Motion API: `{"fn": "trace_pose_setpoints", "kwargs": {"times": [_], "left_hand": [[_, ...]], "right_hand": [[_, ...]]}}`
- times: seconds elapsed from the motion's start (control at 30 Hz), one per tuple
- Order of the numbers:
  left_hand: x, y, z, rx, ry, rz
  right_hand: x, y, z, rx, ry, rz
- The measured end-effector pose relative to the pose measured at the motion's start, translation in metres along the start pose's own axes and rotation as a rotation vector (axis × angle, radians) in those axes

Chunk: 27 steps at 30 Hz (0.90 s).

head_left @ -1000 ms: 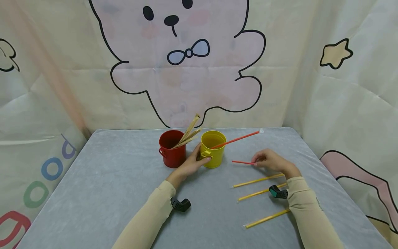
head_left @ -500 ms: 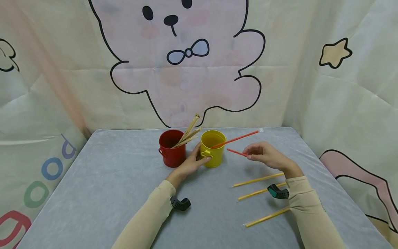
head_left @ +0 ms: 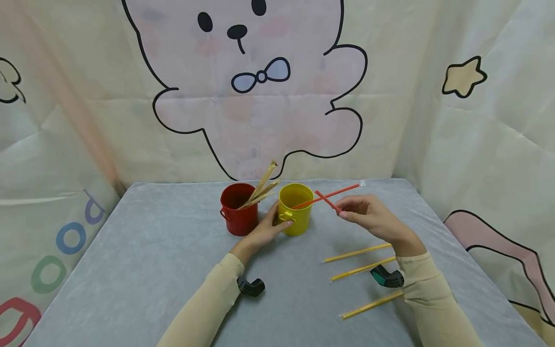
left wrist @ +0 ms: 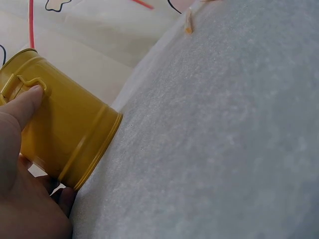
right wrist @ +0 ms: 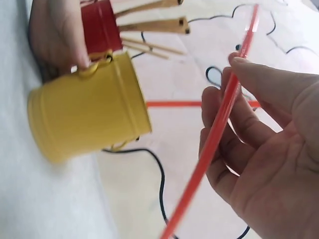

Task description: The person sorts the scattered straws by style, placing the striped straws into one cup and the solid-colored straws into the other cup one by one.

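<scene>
My left hand (head_left: 262,232) holds the small yellow bucket (head_left: 302,220), thumb by its front handle and the other fingers around its lower side, as the left wrist view shows. The bucket stands upright on the cloth. One red straw (head_left: 340,191) leans in it, its clear-wrapped end sticking out to the right. To the right of the rim, my right hand (head_left: 375,218) pinches another red straw (right wrist: 214,139) between thumb and fingertips, raised above the table. Its free end tilts up toward the bucket and crosses the leaning straw in the head view.
Left of the yellow bucket stands a red bucket (head_left: 240,222) with several pale wooden sticks (head_left: 265,182) leaning out. Three wrapped yellow straws (head_left: 368,306) lie on the grey cloth (head_left: 151,270) below my right hand. A printed curtain (head_left: 104,120) hangs behind the table.
My right hand has lifted the red straw off the cloth, moved it left and up toward the yellow bucket, and tilted its free end upward. My left hand stays on the bucket.
</scene>
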<state>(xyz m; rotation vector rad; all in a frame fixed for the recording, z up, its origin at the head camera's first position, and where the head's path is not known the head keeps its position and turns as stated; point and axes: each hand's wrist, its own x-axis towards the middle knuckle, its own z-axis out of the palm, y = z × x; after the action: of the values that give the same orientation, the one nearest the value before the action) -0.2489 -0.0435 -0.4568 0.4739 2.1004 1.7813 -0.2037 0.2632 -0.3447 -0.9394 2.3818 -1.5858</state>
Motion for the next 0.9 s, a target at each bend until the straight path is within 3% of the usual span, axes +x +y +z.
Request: {"fn": "trace_pose_setpoints", "kwargs": {"times": [0.2, 0.5, 0.7, 0.9], "left_hand": [[-0.001, -0.001, -0.002, -0.009, -0.005, 0.009], [-0.001, -0.001, -0.001, -0.007, -0.003, 0.001], [-0.002, 0.000, -0.001, 0.004, -0.008, -0.014], [-0.002, 0.001, -0.002, 0.002, -0.003, -0.019]], "right_hand": [[-0.001, -0.011, 0.006, 0.092, 0.043, -0.089], [-0.003, -0.019, 0.011, 0.172, 0.118, -0.135], [-0.006, -0.030, 0.015, 0.305, 0.169, -0.205], [-0.005, -0.044, 0.019, 0.515, 0.207, -0.405]]}}
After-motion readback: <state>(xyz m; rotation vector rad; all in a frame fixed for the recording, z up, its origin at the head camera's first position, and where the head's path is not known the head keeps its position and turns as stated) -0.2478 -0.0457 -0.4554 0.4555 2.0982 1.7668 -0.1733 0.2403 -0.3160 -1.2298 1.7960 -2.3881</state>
